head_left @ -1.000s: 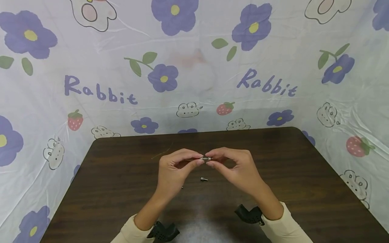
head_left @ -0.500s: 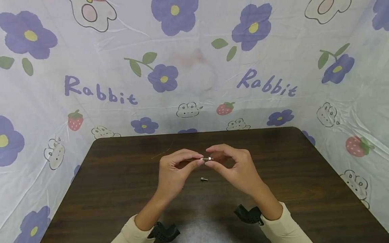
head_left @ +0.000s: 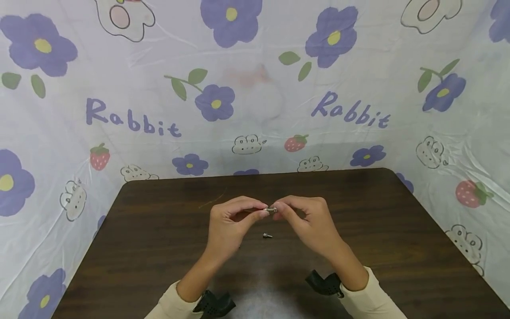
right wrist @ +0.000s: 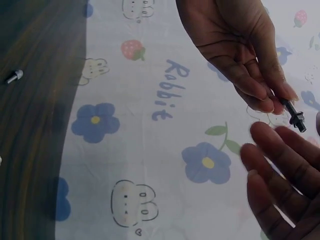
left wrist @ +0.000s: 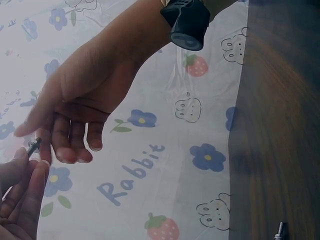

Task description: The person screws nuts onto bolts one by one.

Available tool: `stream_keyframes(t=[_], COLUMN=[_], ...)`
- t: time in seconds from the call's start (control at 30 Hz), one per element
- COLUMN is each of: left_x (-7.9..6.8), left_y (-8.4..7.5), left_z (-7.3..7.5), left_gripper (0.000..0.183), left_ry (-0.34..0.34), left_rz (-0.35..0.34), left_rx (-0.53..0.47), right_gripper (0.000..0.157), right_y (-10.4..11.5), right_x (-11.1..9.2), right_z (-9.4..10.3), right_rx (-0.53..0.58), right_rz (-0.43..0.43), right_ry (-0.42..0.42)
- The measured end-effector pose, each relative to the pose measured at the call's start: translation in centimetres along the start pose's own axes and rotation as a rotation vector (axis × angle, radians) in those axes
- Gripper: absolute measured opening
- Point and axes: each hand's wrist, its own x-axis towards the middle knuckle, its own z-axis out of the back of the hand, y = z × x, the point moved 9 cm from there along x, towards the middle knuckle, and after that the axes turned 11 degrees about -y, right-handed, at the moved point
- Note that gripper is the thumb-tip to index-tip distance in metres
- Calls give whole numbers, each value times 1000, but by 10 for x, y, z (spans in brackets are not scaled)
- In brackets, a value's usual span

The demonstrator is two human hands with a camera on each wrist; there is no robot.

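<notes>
My left hand (head_left: 229, 223) pinches one end of a small metal bolt (head_left: 270, 209) between thumb and fingertips, above the table. In the right wrist view a nut (right wrist: 297, 119) sits near the bolt's other end, the thread poking out past it. My right hand (head_left: 311, 221) is at that end, thumb and forefinger on either side of the nut. Its fingers (right wrist: 285, 170) are fairly straight and spread in the right wrist view. There the nut shows uncovered between them; the left wrist view has the thumb apart from the nut and the forefinger close against it.
A loose screw (head_left: 267, 235) lies on the dark wooden table (head_left: 159, 248) below the hands. A thin pale strand or scratch (head_left: 213, 198) marks the table's back left. Black wrist cameras (head_left: 324, 282) hang under both sleeves. A printed cloth (head_left: 247, 124) stands behind the table.
My right forefinger lifted off the nut half a second ago, then came down again; the right thumb is now higher, past the nut. My left hand has kept its pinch nearly in place.
</notes>
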Motion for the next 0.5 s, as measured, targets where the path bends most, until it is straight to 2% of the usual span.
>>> stream_keyframes(t=[0.07, 0.23, 0.5], left_x=[1, 2, 0], left_y=[0, -1, 1], left_z=[0, 3, 0], left_gripper=[11, 12, 11], left_ry=[-5, -18, -7], left_rz=[-5, -10, 4], left_rx=[8, 26, 0], right_gripper=[17, 38, 27], right_y=[1, 6, 8], right_x=[0, 1, 0], right_z=[1, 4, 4], right_rx=[-6, -11, 16], right_rz=[10, 79, 96], right_ry=[0, -7, -33])
